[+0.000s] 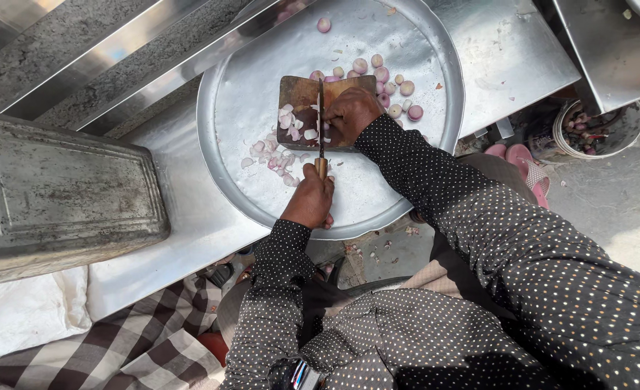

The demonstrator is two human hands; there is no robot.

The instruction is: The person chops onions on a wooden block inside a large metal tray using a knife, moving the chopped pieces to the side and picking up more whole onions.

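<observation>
Wooden chopping board [298, 92] at the far middle of the round steel tray [435, 155] carries the shallot my right hand [350, 114] pins while my left hand [310, 202], closed on the knife [320, 130], slices, on a steel worktop [511, 58] outdoors.

I was working at what looked like an open-air food stall or street kitchen. My counter [522, 50] was sheet steel, with a wide round metal tray [262, 87] on it holding peeled shallots [381, 74] and a small wooden chopping board [298, 94]. A battered metal tin [60, 195] sat beside it. Below the counter lay bare concrete ground [608, 209], a scrap bucket [598, 130] and pink sandals [522, 162].
</observation>
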